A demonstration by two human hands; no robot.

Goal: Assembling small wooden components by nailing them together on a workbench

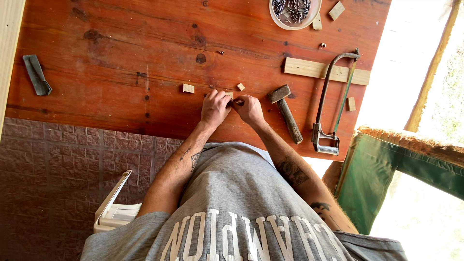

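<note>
My two hands [232,107] pinch a small wood block [229,94] on the bench [121,53]; a bowl [274,17] holds nails [291,9].

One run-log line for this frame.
left hand: on small pale wooden block | right hand: same block | wooden-handled hammer: beside right hand

A small pale wood block [230,95] is lying flat on the table, at twelve o'clock from the torso, half hidden under pinching fingertips.
</note>
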